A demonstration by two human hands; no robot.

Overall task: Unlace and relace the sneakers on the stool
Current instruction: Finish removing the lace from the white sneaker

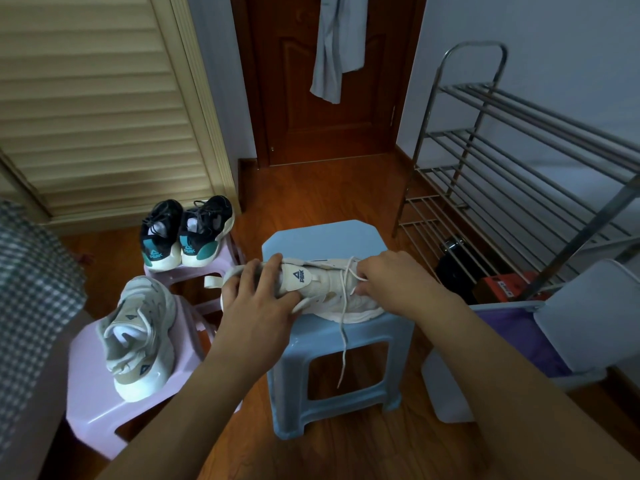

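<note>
The cream mesh sneaker (325,289) is steadied on the pale-blue plastic stool (329,237) by the gripping left hand (258,299) while, at three o'clock, its white lace (343,327) is pinched by the right hand (391,282) for threading.

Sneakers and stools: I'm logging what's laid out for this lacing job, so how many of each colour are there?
White sneakers: 2 (one on the blue stool, one on a pink stool)
Black sneakers: 2
Blue stools: 1
Pink stools: 2
Total: 7
</note>
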